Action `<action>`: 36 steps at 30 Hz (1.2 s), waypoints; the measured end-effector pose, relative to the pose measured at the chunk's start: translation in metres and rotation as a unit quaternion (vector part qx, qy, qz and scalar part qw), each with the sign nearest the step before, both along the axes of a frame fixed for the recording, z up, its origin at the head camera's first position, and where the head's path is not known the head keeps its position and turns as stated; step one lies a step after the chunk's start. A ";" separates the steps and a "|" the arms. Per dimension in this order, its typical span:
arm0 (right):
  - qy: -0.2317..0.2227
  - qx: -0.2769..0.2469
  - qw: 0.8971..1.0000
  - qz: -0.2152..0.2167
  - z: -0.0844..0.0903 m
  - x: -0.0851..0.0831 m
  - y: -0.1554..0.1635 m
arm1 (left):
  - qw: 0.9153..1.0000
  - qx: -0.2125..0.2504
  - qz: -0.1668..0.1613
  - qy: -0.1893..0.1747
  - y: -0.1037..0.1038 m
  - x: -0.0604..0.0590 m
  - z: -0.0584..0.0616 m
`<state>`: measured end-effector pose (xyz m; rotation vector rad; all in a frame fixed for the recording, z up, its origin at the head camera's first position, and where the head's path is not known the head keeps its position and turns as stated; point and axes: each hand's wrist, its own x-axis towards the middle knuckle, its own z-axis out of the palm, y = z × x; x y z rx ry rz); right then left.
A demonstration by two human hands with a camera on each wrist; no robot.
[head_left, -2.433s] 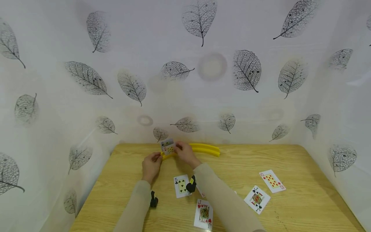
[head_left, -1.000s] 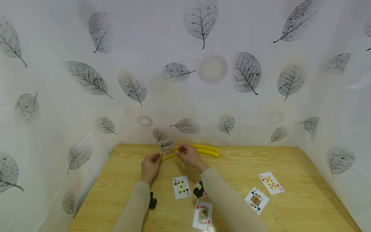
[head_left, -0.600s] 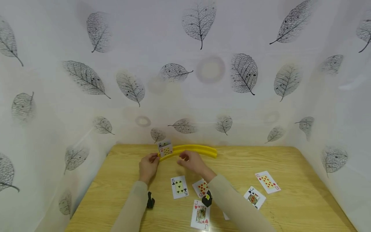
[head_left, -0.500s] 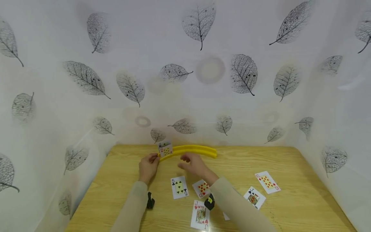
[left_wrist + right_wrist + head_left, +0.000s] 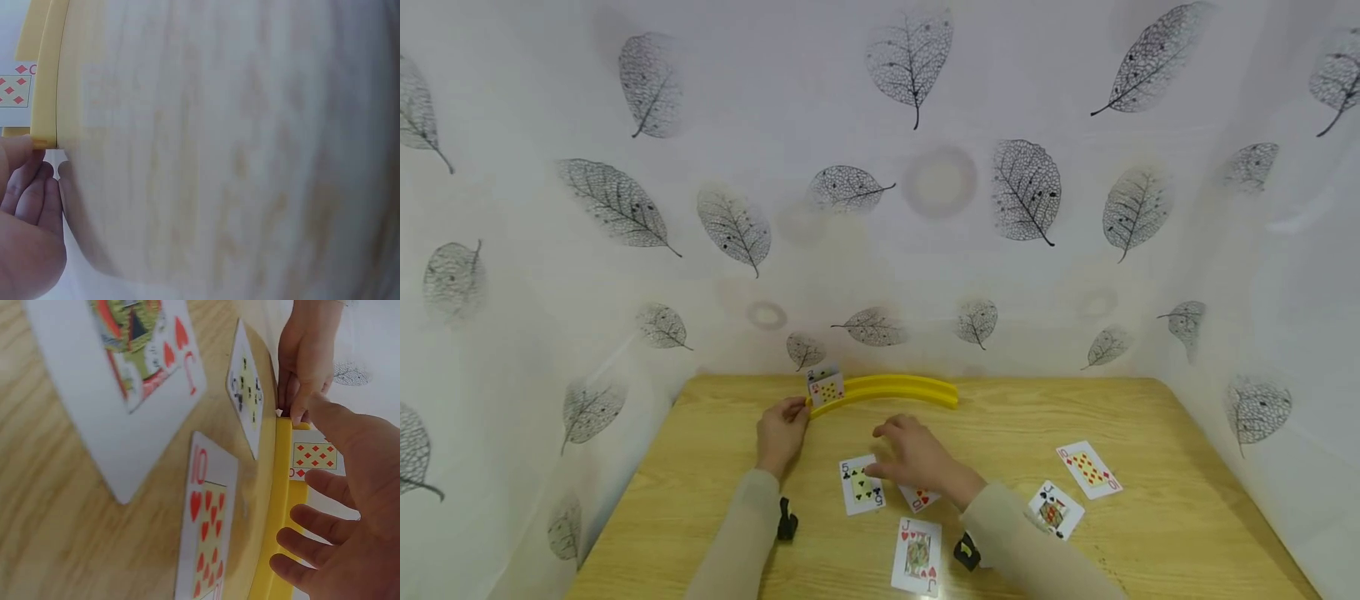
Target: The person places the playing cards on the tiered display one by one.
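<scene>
A curved yellow card holder (image 5: 898, 386) lies near the table's back edge. Its left end is pinched between the thumb and fingers of my left hand (image 5: 781, 435). A diamonds card (image 5: 827, 390) stands upright in the holder's left part, with a black-suited card partly hidden behind it. My right hand (image 5: 919, 454) hovers above the table, its fingers spread and nothing in them. Beneath it are a five of clubs (image 5: 853, 493) and a ten of hearts (image 5: 209, 531), partly covered by the hand in the head view. A jack of hearts (image 5: 917, 554) lies nearer to me.
To the right lie a black-suited jack (image 5: 1054, 510) and a ten of diamonds (image 5: 1088, 469), face up on the wooden table (image 5: 715, 467). The right sleeve partly hides another card. A leaf-printed white sheet (image 5: 850, 250) encloses the back and sides.
My right hand has let go of the diamonds card in the holder and moved back toward me over the loose cards, its fingers spreading. My left hand stays at the holder's end.
</scene>
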<state>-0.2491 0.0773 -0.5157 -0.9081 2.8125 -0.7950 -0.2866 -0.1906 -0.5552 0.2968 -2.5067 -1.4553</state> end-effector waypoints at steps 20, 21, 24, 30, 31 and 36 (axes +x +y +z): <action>0.004 0.105 0.994 0.025 -0.016 0.017 0.002 | 1.000 0.003 0.004 -0.008 -0.002 0.000 -0.001; 0.004 0.106 0.994 0.026 -0.017 0.017 0.003 | 1.000 0.002 0.003 -0.006 -0.002 0.000 -0.001; 0.006 0.113 0.993 0.027 -0.017 0.017 0.003 | 1.000 0.003 0.002 -0.008 -0.001 0.000 0.000; 0.001 0.119 0.993 0.025 -0.016 0.017 0.002 | 1.000 0.000 0.004 -0.005 0.000 0.000 0.001; 0.000 0.119 0.993 0.025 -0.016 0.017 0.002 | 1.000 0.000 0.004 -0.005 0.000 0.000 0.001; -0.005 0.119 0.993 0.024 -0.013 0.016 -0.001 | 1.000 0.002 0.002 -0.007 0.000 0.000 0.003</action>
